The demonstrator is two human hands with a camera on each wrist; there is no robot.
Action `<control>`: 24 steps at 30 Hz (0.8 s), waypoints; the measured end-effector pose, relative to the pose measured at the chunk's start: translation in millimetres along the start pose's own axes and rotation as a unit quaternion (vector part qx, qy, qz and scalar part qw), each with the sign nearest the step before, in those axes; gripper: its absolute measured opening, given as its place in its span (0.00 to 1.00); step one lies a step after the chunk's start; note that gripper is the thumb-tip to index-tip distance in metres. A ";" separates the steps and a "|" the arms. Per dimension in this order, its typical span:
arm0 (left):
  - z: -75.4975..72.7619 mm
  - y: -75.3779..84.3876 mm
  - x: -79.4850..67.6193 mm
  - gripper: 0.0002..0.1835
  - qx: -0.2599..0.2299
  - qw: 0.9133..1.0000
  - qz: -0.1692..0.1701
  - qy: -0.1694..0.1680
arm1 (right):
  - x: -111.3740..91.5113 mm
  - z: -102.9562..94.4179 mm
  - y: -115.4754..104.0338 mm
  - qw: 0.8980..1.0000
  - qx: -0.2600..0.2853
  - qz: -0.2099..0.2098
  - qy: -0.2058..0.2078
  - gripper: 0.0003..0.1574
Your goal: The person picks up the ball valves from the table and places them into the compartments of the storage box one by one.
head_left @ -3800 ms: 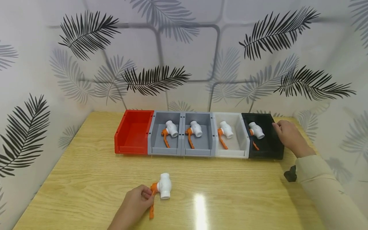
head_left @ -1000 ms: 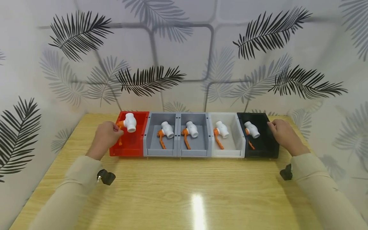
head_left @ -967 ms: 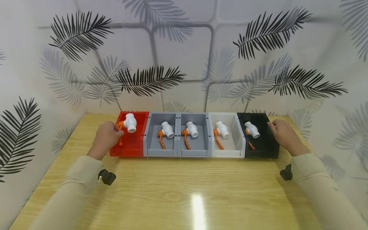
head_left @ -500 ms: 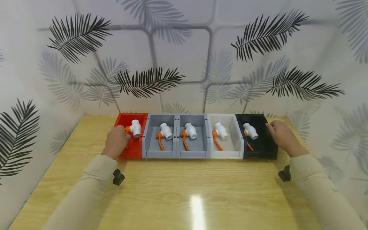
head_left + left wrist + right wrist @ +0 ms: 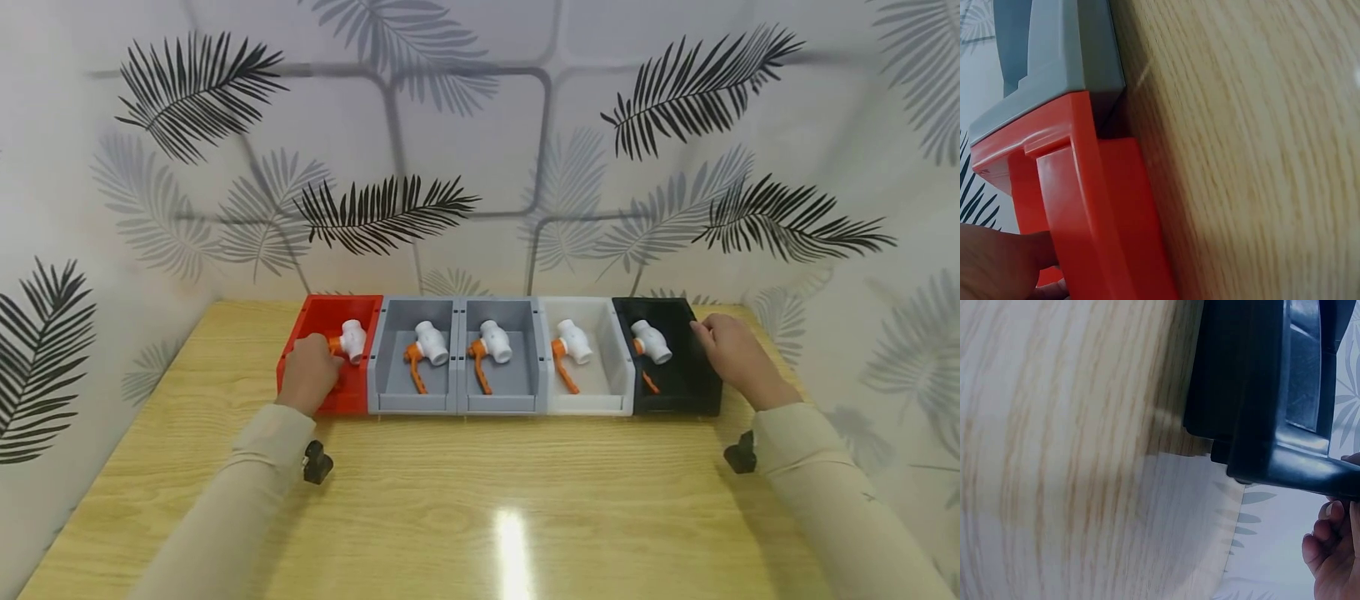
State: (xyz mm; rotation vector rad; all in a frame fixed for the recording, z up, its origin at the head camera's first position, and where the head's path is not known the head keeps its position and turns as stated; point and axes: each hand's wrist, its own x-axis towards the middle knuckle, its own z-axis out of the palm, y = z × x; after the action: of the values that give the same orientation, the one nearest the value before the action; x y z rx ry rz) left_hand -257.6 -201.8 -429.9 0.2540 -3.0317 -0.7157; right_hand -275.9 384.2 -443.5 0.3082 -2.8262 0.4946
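Note:
My left hand (image 5: pixel 311 371) reaches into the red bin (image 5: pixel 318 312) at the left end of the row. It pinches the orange handle side of a white ball valve (image 5: pixel 352 342), whose white body shows just right of the fingers; most of the handle is hidden behind the hand. In the left wrist view the fingers (image 5: pixel 1041 247) are inside the bin, behind its red front wall (image 5: pixel 1085 219). My right hand (image 5: pixel 738 354) holds the right side wall of the black bin (image 5: pixel 682 396). Its curled fingers (image 5: pixel 1316 550) show under the bin's rim in the right wrist view.
Between the red and black bins stand two grey bins (image 5: pixel 416 404) and a white bin (image 5: pixel 592 404), joined in a row. Each holds one white ball valve with an orange handle, as does the black bin. Wooden tabletop (image 5: pixel 420 500) lies in front; a leaf-patterned wall stands behind.
My left hand carried the ball valve from the tabletop to the red bin, then lowered it inside, moving slightly right. The right hand stays on the black bin.

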 end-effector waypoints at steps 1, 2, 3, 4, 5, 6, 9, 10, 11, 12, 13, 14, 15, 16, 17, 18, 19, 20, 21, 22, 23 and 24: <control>0.3 0.3 0.0 0.09 0.001 1.000 0.001 0.001 | 0.0 -0.2 0.0 1.000 -0.001 0.000 0.000 0.23; 0.5 0.4 -0.1 0.08 -0.001 1.000 0.000 -0.002 | 0.1 -0.2 0.2 1.000 -0.001 0.002 -0.001 0.23; 0.6 0.8 -0.2 0.08 -0.001 1.000 0.001 -0.004 | 0.3 -0.5 0.2 1.000 -0.002 0.005 -0.001 0.24; 0.7 1.3 -0.4 0.08 -0.001 1.000 0.000 -0.007 | 0.4 -0.6 0.5 1.000 -0.003 0.007 -0.001 0.24; 0.7 1.7 -0.7 0.08 -0.002 1.000 -0.001 -0.012 | 0.5 -0.8 0.7 1.000 -0.005 0.007 -0.001 0.24; 0.7 1.9 -1.1 0.08 -0.002 1.000 -0.002 -0.019 | 0.7 -0.9 1.3 1.000 -0.006 0.007 -0.001 0.24; 0.9 1.6 -2.5 0.08 0.002 0.999 -0.011 -0.044 | 1.2 -0.7 1.7 1.000 -0.007 0.004 0.000 0.24; 1.0 1.3 -3.0 0.08 0.004 0.999 -0.014 -0.052 | 1.1 -0.4 1.8 1.000 -0.007 0.002 0.000 0.23; 1.3 0.6 -3.2 0.08 0.006 0.998 -0.015 -0.058 | 1.2 -0.2 1.5 1.000 -0.007 0.002 0.000 0.23; 1.6 0.1 -3.5 0.08 0.010 0.998 -0.016 -0.063 | 1.2 -0.1 1.5 1.000 -0.007 0.002 0.000 0.23; 1.9 -0.2 -3.9 0.08 0.013 0.998 -0.016 -0.064 | 1.2 -0.1 1.1 1.000 -0.008 0.002 0.000 0.23; 2.2 -0.4 -4.3 0.08 0.018 0.998 -0.014 -0.062 | 1.2 0.2 1.0 1.000 -0.008 0.003 0.000 0.23; 2.2 -0.4 -4.9 0.08 0.020 0.998 -0.009 -0.057 | 1.1 0.0 0.7 1.000 -0.008 0.003 -0.001 0.23; 2.0 -0.2 -5.6 0.08 0.021 0.999 -0.004 -0.050 | 1.1 0.0 0.6 1.000 -0.009 0.004 -0.001 0.23; 1.6 -0.1 -6.3 0.08 0.023 0.999 0.004 -0.039 | 1.2 -0.2 0.4 1.000 -0.008 0.004 -0.001 0.23; 0.9 0.3 -7.2 0.08 0.029 0.999 0.018 -0.023 | 1.2 -0.5 0.6 1.000 -0.008 0.003 0.000 0.23; 0.1 0.8 -8.2 0.08 0.030 0.999 0.032 -0.005 | 1.3 -1.0 0.2 1.000 -0.007 0.004 0.002 0.23; -0.8 0.7 -9.1 0.08 0.032 0.998 0.047 0.016 | 1.2 -1.3 0.1 1.000 -0.005 0.003 0.004 0.23; -2.3 0.5 -10.1 0.08 0.033 0.997 0.062 0.038 | 1.0 -1.9 -0.3 1.000 -0.002 0.005 0.004 0.23; -4.0 0.0 -11.2 0.09 0.038 0.995 0.075 0.060 | 0.5 -2.0 -0.5 1.000 0.002 0.008 0.004 0.23; -5.7 -1.2 -12.0 0.11 0.040 0.992 0.086 0.083 | -0.3 -2.2 -0.7 1.000 0.007 0.015 0.003 0.23; -7.8 -2.9 -12.3 0.12 0.041 0.989 0.098 0.108 | -1.2 -2.1 -0.6 1.000 0.014 0.024 0.001 0.24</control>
State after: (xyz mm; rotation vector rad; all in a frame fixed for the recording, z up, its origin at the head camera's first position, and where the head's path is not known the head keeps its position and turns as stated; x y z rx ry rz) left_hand -244.6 -205.8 -423.9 0.0307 -2.8314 -0.5151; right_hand -274.2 384.6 -441.7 0.2467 -2.8321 0.5436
